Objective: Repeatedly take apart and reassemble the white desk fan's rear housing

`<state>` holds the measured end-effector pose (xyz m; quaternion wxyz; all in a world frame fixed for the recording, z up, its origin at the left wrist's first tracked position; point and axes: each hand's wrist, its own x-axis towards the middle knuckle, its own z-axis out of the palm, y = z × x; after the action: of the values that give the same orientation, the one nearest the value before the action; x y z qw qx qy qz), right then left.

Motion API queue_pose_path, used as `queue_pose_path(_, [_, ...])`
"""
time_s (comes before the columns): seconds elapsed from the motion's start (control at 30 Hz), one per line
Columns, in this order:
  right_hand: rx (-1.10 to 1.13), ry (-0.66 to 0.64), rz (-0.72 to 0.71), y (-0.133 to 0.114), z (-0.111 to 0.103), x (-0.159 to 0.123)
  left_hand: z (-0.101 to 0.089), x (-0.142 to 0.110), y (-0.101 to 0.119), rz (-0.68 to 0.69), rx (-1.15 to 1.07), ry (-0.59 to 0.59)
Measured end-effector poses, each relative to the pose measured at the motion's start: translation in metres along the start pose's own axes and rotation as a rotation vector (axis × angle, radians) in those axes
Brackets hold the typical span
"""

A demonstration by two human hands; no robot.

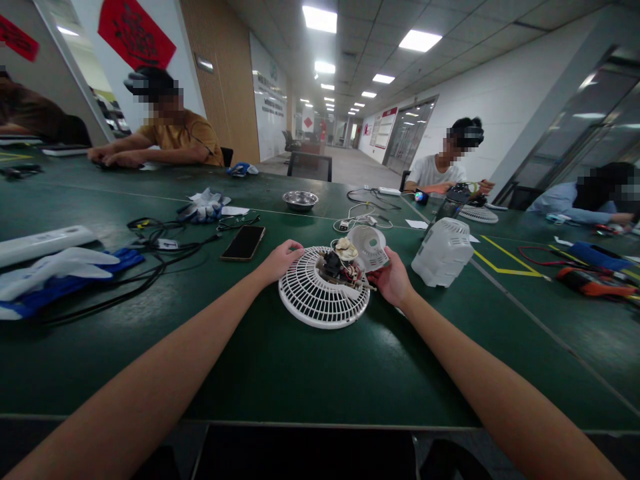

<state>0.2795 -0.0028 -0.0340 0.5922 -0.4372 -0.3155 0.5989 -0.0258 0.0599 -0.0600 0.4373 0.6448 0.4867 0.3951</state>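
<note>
A round white fan grille (325,310) lies on the green table in front of me. The fan motor (336,268), with loose wires and some cream-coloured material, sits exposed on its middle. My left hand (283,260) grips the grille's left rim between thumb and fingers. On the other side, my right hand (396,280) holds a white plastic motor cover (367,245), tilted up beside the motor with its hollow inside facing me. Some of the right fingers are hidden behind the cover and motor.
Left of the grille lie a phone (243,243), black cables (160,257) and gloves (65,270). A metal bowl (301,200) stands beyond it. A translucent white container (444,252) is right of my right hand. Several people sit around the table.
</note>
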Motion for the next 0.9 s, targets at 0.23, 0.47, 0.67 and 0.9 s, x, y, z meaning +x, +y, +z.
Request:
queue_pose_path(0.23, [-0.005, -0.007, 0.001, 0.0, -0.001, 0.001, -0.001, 0.0, -0.002, -0.003, 0.0, -0.01])
queue_pose_path(0.47, [-0.018, -0.011, 0.003, 0.001, -0.002, 0.002, -0.001, 0.0, -0.002, 0.014, 0.015, 0.005])
queue_pose_path(0.67, [-0.016, -0.005, 0.016, 0.0, -0.001, 0.001, -0.001, -0.002, 0.003, -0.005, 0.012, 0.015])
queue_pose_path(0.9, [-0.016, -0.007, 0.006, 0.001, -0.001, 0.002, 0.001, -0.006, 0.009, -0.023, -0.015, 0.045])
